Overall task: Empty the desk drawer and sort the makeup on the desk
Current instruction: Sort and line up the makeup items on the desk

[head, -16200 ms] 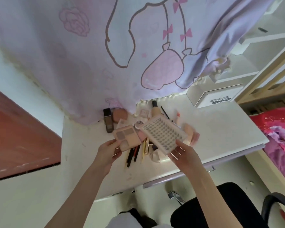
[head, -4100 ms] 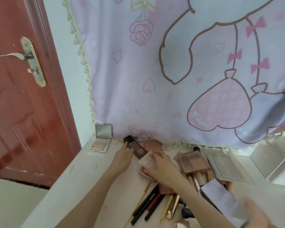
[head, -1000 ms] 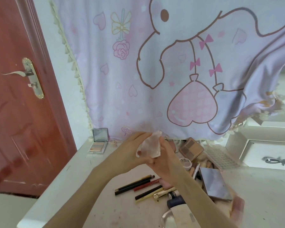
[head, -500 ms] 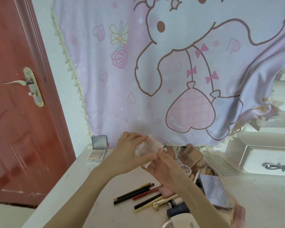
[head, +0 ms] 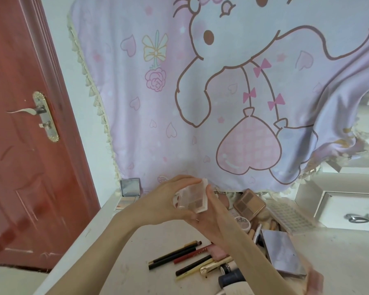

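— Head view first, biggest thing down: what do you have?

— I see a lilac cartoon cloth (head: 232,92) hanging behind the worktop (head: 136,258). I'll place everything else from that cloth. Left of it stands a red door (head: 19,145).

— And the makeup?

— Below the cloth's hem, toward its right, lie a grey flat case (head: 282,252) and a clear gridded tray (head: 290,216). Nearer the hem's middle sits a brown eyeshadow palette (head: 248,202). Under the hem's left corner stands an open mirror compact (head: 129,191). Further out from the cloth, a row of pencils (head: 179,255) lies on the worktop.

— The hands?

— Both are raised just in front of the hem's middle, off the worktop. My left hand (head: 164,205) and right hand (head: 213,220) hold a small clear palette (head: 193,199) between them, fingers (head: 183,179) curled over its top edge, right thumb against its side.
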